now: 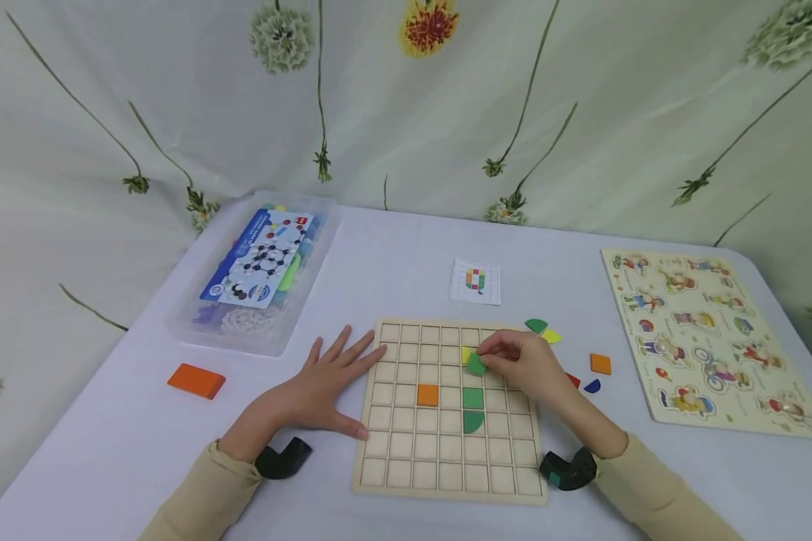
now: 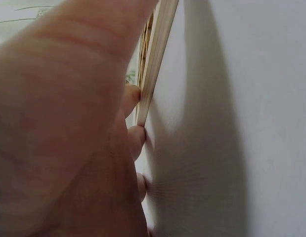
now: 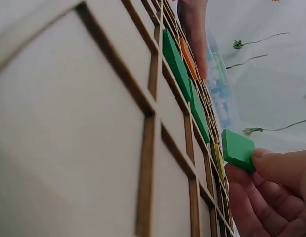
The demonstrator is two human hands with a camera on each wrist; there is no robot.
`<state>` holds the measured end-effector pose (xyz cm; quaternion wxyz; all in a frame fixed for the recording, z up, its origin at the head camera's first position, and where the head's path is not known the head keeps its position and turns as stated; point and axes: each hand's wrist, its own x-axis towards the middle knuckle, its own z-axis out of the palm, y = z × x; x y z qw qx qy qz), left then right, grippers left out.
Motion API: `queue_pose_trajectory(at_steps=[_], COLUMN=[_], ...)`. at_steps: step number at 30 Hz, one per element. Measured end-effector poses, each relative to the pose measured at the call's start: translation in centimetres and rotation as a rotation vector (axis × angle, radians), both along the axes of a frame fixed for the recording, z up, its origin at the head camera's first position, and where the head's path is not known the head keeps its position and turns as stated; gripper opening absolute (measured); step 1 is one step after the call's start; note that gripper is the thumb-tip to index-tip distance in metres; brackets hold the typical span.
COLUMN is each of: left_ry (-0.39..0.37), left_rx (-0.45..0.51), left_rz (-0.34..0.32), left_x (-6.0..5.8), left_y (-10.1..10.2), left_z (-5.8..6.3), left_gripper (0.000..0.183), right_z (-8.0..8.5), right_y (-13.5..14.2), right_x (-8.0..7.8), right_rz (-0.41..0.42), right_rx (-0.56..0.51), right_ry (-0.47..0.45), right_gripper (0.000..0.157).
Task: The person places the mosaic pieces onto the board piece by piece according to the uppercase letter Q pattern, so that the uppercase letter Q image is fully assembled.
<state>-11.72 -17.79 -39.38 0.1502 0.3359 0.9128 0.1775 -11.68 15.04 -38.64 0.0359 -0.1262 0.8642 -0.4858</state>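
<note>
Nothing can be read for certain: the blue-and-white label (image 1: 265,259) on the plastic box (image 1: 223,340) near the table's (image 1: 392,255) far left corner carries blurred lettering, a red logo at its upper right and a round emblem, all too small to decipher

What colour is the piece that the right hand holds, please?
The piece is green; the right wrist view shows it best.

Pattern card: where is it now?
Head view, just right of centre: the pattern card lies just beyond the far edge of the grid board, right of the plastic box.
</note>
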Motion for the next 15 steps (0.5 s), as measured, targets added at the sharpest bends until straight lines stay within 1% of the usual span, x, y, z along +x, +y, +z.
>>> queue_pose_trajectory(at_steps=[4,9,15], left_ry=[0.007,0.009,0.001], left_rx=[0.003,0.007,0.006], left_rz=[-0.003,-0.006,-0.004], left_x=[0.05,0.11,0.21], left_y=[-0.02,-0.03,0.02], left_z=[-0.02,0.1,0.27], left_gripper=[0.114,0.114,0.114], right_z=[-0.11,-0.23,-0.41], right_y=[-0.44,-0.62,-0.78], right_x=[0.22,0.25,0.47], right_rz=[0.03,0.07,0.078], right_rx=[0.051,0.115,0.151], right_ry=[0.035,0.058,0.092], right_gripper=[0.009,0.007,0.009])
